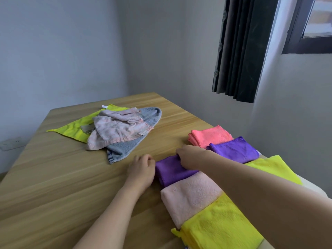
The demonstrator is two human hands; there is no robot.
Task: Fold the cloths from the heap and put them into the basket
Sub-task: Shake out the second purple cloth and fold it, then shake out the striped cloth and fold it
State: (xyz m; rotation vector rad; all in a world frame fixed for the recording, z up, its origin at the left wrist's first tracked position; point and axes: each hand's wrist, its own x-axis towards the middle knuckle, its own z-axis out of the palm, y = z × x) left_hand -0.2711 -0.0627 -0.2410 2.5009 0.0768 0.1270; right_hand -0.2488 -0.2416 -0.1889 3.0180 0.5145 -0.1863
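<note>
head view: the right hand point(191, 157) lies on the far end of a folded purple cloth point(172, 172), fingers curled over its far edge and seemingly pinching it. the left hand point(142, 169) sits just beside that cloth's left side, fingers loosely curled; whether it touches the fabric i cannot tell, and it holds nothing. the cloth rests on the desk point(53, 177) near its right edge, long axis running from near-left to far-right, as the far end of a row with a folded pink cloth point(190, 196) touching it and a yellow cloth point(219, 225) nearer still. a second row along the right edge holds a coral cloth point(210, 135), another purple cloth point(235, 150) and a lime cloth point(273, 168).

the heap point(118, 130) of unfolded cloths, a pale pink one over a grey one over a lime one, lies toward the desk's far left corner, well apart from both hands, up and to the left of them. the left hand is the nearer to it, so the next reach likely falls to that hand. no basket shows here.
</note>
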